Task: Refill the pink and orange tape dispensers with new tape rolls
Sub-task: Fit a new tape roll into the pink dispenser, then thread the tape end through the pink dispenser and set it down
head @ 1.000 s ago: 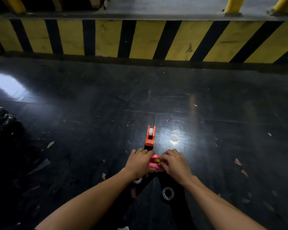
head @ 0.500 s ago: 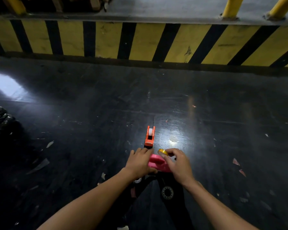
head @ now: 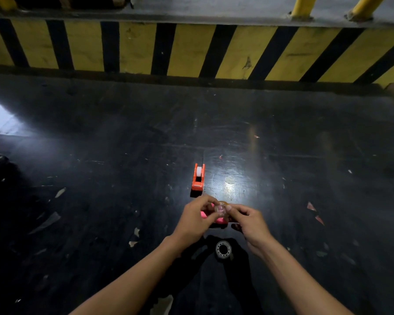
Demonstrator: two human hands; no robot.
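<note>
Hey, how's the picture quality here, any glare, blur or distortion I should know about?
Head view: dim overall; a bright glare spot on the glossy floor beside the orange dispenser, another at the left edge. The left hand and right hand are slightly motion-blurred, so the small roll between them is unclear. Wide-angle lens bows the striped barrier.

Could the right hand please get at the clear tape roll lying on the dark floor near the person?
Probably yes. The clear tape roll lies bare on the floor just below the right hand with nothing between, but both that hand and the left hand are pinching a small roll.
</note>
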